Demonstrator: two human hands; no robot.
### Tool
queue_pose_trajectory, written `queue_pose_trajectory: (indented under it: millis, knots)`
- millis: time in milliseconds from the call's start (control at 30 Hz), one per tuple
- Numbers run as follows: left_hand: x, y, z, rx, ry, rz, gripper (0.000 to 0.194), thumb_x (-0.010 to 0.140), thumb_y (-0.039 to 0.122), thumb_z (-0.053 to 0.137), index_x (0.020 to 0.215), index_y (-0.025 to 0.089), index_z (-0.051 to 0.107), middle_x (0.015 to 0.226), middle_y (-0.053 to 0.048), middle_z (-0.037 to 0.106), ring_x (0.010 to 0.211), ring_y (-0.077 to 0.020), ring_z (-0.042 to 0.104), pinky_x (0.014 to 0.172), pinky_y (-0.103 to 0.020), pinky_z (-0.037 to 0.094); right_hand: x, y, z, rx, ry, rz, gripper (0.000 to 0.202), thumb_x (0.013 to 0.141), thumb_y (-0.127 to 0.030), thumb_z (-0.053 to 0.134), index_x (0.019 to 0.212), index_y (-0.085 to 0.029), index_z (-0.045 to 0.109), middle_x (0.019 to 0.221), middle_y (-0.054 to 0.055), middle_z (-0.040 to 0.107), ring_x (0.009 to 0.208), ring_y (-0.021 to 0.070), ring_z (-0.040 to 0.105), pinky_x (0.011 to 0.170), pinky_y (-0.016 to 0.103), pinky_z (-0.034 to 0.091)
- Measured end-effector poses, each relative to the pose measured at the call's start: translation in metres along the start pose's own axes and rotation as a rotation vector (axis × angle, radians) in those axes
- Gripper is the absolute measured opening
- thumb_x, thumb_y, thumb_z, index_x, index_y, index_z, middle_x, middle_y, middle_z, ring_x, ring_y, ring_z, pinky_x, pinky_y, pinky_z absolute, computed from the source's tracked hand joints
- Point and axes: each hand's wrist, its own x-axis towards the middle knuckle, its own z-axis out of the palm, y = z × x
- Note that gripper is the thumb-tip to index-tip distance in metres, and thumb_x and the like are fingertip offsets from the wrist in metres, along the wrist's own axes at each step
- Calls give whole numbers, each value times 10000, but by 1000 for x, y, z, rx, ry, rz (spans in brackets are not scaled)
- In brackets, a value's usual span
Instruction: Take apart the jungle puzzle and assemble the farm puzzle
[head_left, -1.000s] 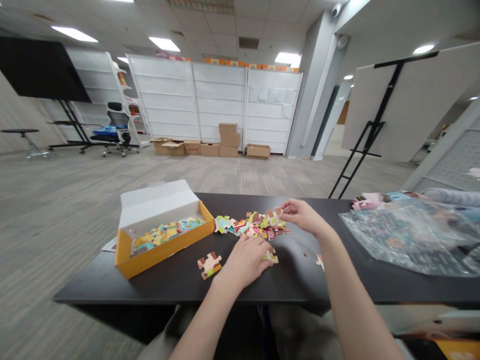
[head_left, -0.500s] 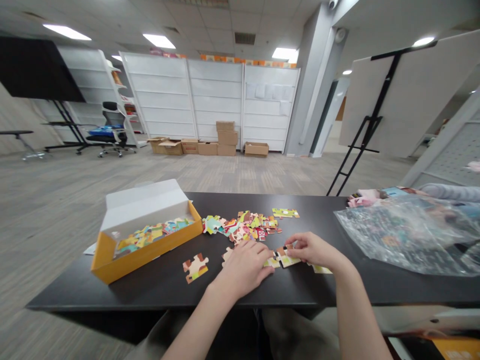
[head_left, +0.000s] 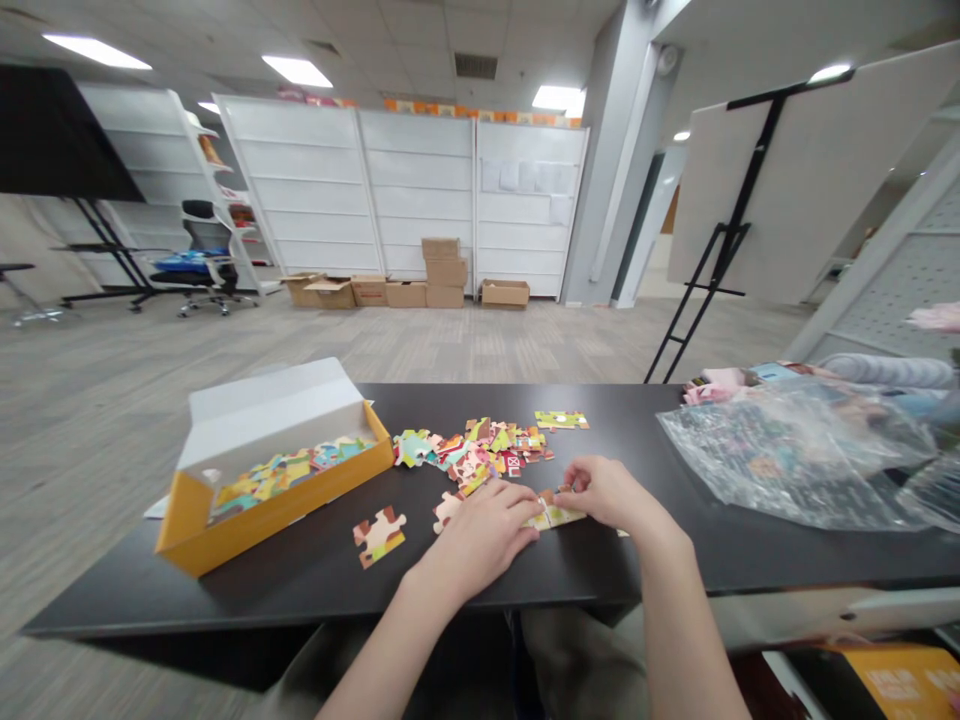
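Observation:
My left hand [head_left: 484, 535] rests on the black table with its fingers and thumb around a puzzle piece [head_left: 535, 519], mostly covered by the hand. My right hand [head_left: 615, 496] pinches a second puzzle piece [head_left: 564, 517], green below and brown above, against the first one's right edge. The two pieces touch; whether they are fully locked I cannot tell. A brown and cream piece [head_left: 380, 536] lies alone left of my left hand, and another piece [head_left: 445, 511] is partly hidden behind that hand. Beyond my hands is a heap of loose puzzle pieces [head_left: 480, 450].
At the left stands an open yellow box [head_left: 281, 522] with more puzzle pieces inside. A joined green strip [head_left: 562, 420] lies past the heap. Clear plastic packaging [head_left: 795, 460] covers the table's right side. Cardboard boxes [head_left: 444, 280] stand by the far shelves.
My right hand has brought its piece left against the piece under my left hand, closing the small gap. My left hand keeps its place on its piece. The view has turned slightly right.

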Motion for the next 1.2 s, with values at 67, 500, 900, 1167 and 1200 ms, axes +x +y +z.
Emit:
queue_pose_trajectory:
  millis: [67,500,900,1167,1200]
  knots:
    - [1,1,-2,14,-23,10,192,1001,253,563,1155,222,673,1188,-38,709,1078,-221,598,983,-392,494,-3,5,-2,-13,28,-11,160,723,-307,777,792,-186,698,781,33,710,706,165,626,636,262,412]
    - [-1,6,-8,13,-11,-13,217,982,158,498,1101,216,670,1212,-65,695,1110,-220,605,1004,-414,489,-37,73,-27,68,48,105,578,547,-247,837,1118,-205,757,1110,112,694,1030,299,648,899,355,514]
    - [-1,7,-2,81,-14,-2,214,995,155,475,1131,207,631,1226,-64,681,1127,-226,589,1024,-429,478,-39,70,-26,86,10,83,518,549,-220,810,1067,-226,787,983,57,636,864,228,599,828,330,504]
    - [-1,9,0,108,-5,1,246,993,138,474,1167,226,624,1237,-56,677,1130,-226,580,1028,-431,469,-34,62,-22,118,-4,20,454,573,-171,800,1022,-216,757,977,32,572,855,193,588,840,302,501]
    - [-2,8,1,108,-4,4,246,993,139,475,1167,226,625,1244,-57,676,1134,-227,579,1024,-429,471,-33,61,-21,124,-6,5,453,575,-171,800,1024,-216,756,986,33,573,860,193,589,845,304,500]
